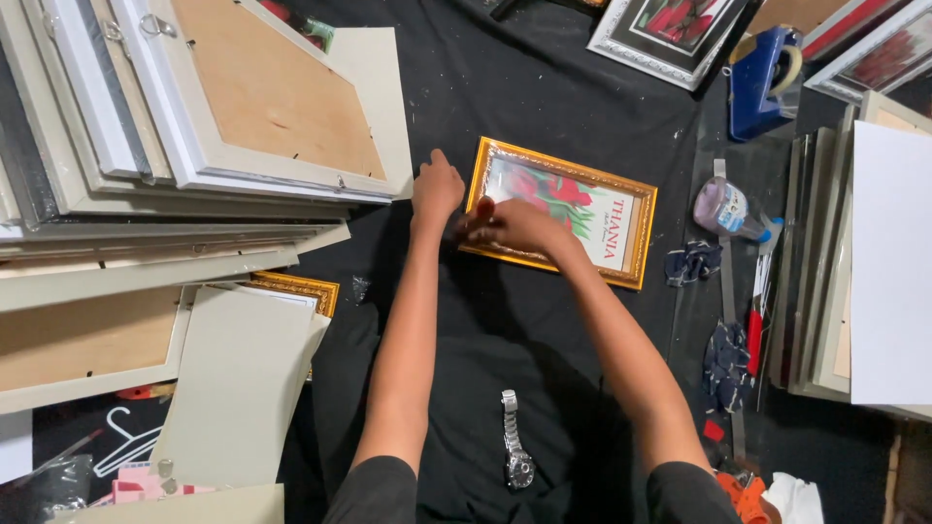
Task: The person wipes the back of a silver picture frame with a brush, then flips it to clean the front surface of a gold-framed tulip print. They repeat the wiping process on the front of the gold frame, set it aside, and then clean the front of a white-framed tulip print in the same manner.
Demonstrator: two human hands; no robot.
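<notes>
A small gold picture frame (582,184) with a red flower print lies on the black cloth (544,87) in the middle. My right hand (515,225) rests on the frame's near left corner, fingers pinched together on its edge. Beside the frame's left side is my left hand (437,189), loosely closed and touching or nearly touching the frame. Whether it grips anything is hidden.
Stacked white and grey frames with brown backs (194,116) fill the left. Grey backing boards (243,378) lie below them. A wristwatch (515,446) sits between my arms. A blue tape dispenser (762,78), a small bottle (723,209) and more stacked boards (874,262) are at right.
</notes>
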